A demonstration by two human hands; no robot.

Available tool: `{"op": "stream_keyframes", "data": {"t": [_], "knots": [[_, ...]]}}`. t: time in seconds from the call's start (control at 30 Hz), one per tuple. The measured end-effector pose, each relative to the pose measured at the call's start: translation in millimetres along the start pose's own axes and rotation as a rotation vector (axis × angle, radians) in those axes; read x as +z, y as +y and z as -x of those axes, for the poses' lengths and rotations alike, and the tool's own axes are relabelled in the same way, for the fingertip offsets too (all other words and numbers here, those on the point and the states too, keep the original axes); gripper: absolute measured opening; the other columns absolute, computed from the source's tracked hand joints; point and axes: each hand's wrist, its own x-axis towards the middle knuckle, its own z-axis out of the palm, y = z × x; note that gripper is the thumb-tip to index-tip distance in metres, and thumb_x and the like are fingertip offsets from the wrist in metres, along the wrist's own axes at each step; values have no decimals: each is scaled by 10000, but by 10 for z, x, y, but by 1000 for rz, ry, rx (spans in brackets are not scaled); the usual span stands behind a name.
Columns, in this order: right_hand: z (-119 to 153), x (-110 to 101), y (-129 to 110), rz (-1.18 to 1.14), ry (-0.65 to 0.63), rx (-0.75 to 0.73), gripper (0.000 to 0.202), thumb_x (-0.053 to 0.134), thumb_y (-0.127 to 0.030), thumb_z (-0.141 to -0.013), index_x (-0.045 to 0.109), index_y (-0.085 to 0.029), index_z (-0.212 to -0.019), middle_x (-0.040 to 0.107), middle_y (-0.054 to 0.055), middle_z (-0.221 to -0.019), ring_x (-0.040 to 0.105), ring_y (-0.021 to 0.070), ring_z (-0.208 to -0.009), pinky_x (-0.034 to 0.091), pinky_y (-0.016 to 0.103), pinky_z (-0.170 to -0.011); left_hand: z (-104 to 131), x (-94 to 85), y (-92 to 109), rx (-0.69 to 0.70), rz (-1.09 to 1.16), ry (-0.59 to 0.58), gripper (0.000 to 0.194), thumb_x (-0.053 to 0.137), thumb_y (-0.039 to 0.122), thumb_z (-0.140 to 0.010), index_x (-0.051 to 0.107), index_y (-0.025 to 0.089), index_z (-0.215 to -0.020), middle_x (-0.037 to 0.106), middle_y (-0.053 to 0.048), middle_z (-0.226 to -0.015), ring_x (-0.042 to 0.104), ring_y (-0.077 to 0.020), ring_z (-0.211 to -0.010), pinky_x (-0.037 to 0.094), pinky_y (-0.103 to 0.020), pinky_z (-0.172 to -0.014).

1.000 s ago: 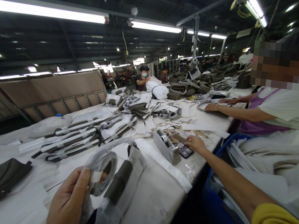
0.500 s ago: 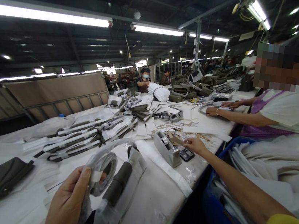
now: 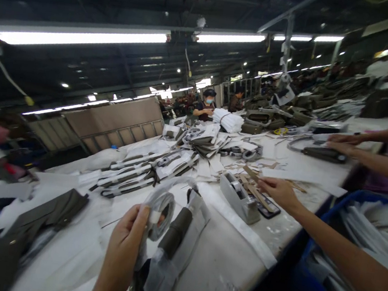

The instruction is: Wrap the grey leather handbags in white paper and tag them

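My left hand [image 3: 125, 246] is closed on a coiled strap [image 3: 162, 217] wrapped in clear plastic. Joined or close to that coil is a dark rolled piece [image 3: 176, 231], partly covered in white wrapping, over the near part of the table. My right hand [image 3: 278, 193] reaches out on the right, its fingers pinching the end of a thin brown strip [image 3: 251, 173]. A grey tape dispenser [image 3: 239, 199] stands just left of that hand. Under more brown strips lies a dark flat object [image 3: 271, 212].
A white table [image 3: 212, 281] holds wrapped straps [image 3: 133, 175] and dark pieces [image 3: 45, 214]. A blue bin [image 3: 315, 281] with white material stands at right. Another person's hands [image 3: 348, 142] work at the table's far right; a masked person [image 3: 206, 106] is beyond.
The view has swung left, so the scene sits further right. My right hand's strip now lies higher beside the dispenser, and brown strips show over the dark flat object. My left hand keeps its hold.
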Motion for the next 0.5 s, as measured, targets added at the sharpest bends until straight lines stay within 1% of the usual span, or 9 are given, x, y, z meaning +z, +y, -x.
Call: {"op": "stream_keyframes", "data": {"t": [0.03, 0.1, 0.17, 0.2, 0.27, 0.3, 0.37, 0.43, 0.5], "knots": [[99, 22, -195, -67, -36, -29, 466, 500, -563, -895, 744, -184, -1010, 750, 77, -867, 680, 232, -779, 470, 296, -658, 4, 8, 10, 3, 13, -10, 420, 607, 581, -883, 659, 178, -989, 662, -12, -787, 555, -132, -644, 443, -207, -563], [348, 84, -624, -302, -174, -31, 492, 564, -632, -857, 748, -184, -945, 732, 77, -807, 649, 207, -690, 435, 276, -574, 6, 23, 35, 5, 21, -25, 401, 578, 566, -911, 655, 178, -972, 641, 2, -748, 508, -110, -598, 417, -200, -552], [631, 165, -1053, -446, -389, -51, 480, 611, -634, -835, 746, -176, -881, 704, 75, -730, 629, 194, -653, 431, 268, -554, 9, 33, 68, 4, 11, -36, 393, 555, 558, -928, 653, 178, -953, 624, 10, -722, 487, -103, -586, 416, -201, -565], [764, 217, -1248, -509, -480, -78, 463, 628, -623, -828, 744, -176, -858, 701, 74, -730, 630, 189, -647, 442, 267, -559, 15, 37, 87, 2, 4, -43, 391, 546, 554, -934, 652, 179, -949, 616, 13, -715, 486, -103, -589, 419, -203, -576], [975, 347, -1559, -604, -608, -111, 445, 631, -608, -823, 744, -178, -815, 693, 67, -733, 621, 178, -620, 460, 269, -553, 35, 38, 127, 0, -13, -51, 383, 540, 547, -939, 651, 181, -943, 602, 16, -713, 490, -107, -612, 423, -207, -599], [1045, 423, -1670, -630, -640, -117, 435, 631, -598, -822, 745, -178, -802, 683, 59, -726, 614, 170, -604, 467, 269, -551, 47, 35, 146, 4, -29, -52, 375, 543, 541, -938, 650, 182, -934, 593, 17, -715, 491, -110, -630, 421, -207, -609], [1121, 576, -1808, -657, -657, -104, 410, 638, -573, -818, 748, -178, -798, 648, 37, -688, 599, 160, -579, 476, 270, -549, 70, 25, 177, 27, -77, -43, 364, 553, 533, -935, 647, 183, -898, 560, 24, -709, 482, -112, -660, 409, -204, -622], [1140, 705, -1884, -687, -642, -74, 379, 653, -542, -814, 749, -175, -808, 617, 19, -644, 595, 159, -570, 481, 272, -558, 90, 12, 196, 43, -116, -35, 361, 560, 531, -930, 643, 185, -868, 523, 31, -703, 462, -114, -671, 391, -203, -616], [1140, 792, -1964, -726, -625, -62, 351, 659, -511, -818, 755, -175, -849, 611, 11, -624, 594, 160, -579, 479, 275, -581, 107, 4, 203, 55, -137, -28, 358, 560, 528, -930, 645, 187, -859, 499, 35, -697, 439, -112, -663, 377, -206, -604]]}}
